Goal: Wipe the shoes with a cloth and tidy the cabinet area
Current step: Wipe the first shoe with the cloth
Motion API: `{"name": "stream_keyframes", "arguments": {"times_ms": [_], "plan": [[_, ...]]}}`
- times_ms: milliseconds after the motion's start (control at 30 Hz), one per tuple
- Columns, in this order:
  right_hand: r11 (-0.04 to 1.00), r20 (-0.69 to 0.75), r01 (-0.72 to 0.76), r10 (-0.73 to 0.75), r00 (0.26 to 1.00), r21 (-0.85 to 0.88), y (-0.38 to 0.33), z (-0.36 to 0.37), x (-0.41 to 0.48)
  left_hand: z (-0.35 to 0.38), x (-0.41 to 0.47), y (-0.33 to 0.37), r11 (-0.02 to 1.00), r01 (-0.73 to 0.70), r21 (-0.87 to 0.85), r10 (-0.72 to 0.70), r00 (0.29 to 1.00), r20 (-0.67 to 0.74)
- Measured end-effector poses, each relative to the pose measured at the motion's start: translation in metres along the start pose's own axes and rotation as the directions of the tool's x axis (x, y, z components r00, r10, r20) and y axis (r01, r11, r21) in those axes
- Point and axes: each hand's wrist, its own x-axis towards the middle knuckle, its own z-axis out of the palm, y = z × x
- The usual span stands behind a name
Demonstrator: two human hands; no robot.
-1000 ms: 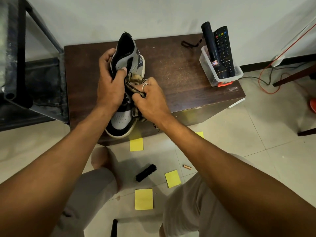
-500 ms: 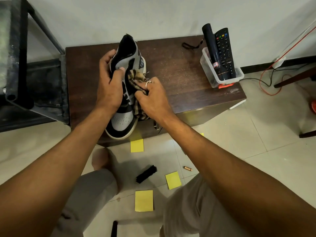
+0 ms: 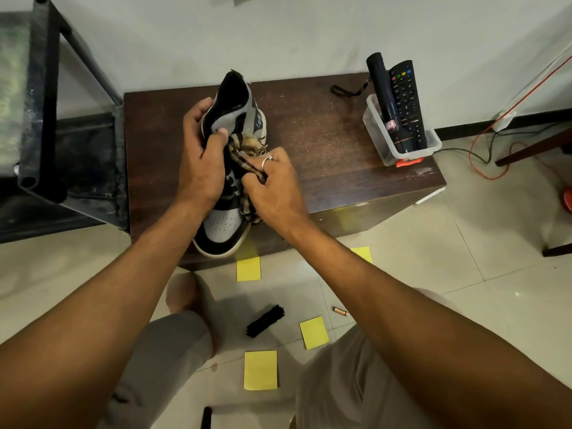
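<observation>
Head-worn wide-angle camera looks steeply down, close over the cabinet (image 3: 325, 156).

1 shoe (image 3: 227, 222): high-top sneaker, grey and black panels, off-white sole; toe pointing near, past the cabinet's near edge, collar tilted up and far, gripped by the left hand (image 3: 201, 162). 1 cloth (image 3: 247, 150): brown-and-tan check, bunched against the shoe's right side, held in the right hand (image 3: 272, 184). 1 cabinet (image 3: 325, 156): low, dark brown wood-grain top, against the far wall.
</observation>
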Motion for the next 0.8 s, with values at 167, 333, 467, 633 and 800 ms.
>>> {"name": "stream_keyframes", "arguments": {"times_ms": [167, 333, 467, 633, 800], "plan": [[1.000, 0.147, -0.015, 0.015, 0.989, 0.000, -0.003, -0.012, -0.004, 0.001, 0.001, 0.000, 1.000, 0.003, -0.007, -0.003, 1.000, 0.009], [0.998, 0.063, 0.066, -0.067, 0.996, 0.007, -0.005, -0.020, 0.004, -0.001, 0.001, -0.002, 0.999, 0.013, -0.031, -0.012, 1.000, 0.025], [0.976, -0.176, 0.179, -0.156, 0.972, 0.123, -0.006, -0.008, 0.017, -0.002, 0.001, -0.003, 1.000, 0.000, -0.017, 0.000, 1.000, 0.023], [0.985, -0.011, 0.174, -0.174, 0.985, 0.022, -0.003, 0.007, 0.021, -0.003, -0.001, -0.001, 0.999, -0.034, -0.002, 0.034, 0.999, 0.034], [0.987, 0.108, 0.155, -0.149, 0.983, -0.047, -0.004, -0.005, 0.019, -0.001, 0.000, -0.002, 0.999, -0.041, 0.023, 0.040, 0.999, 0.031]]}}
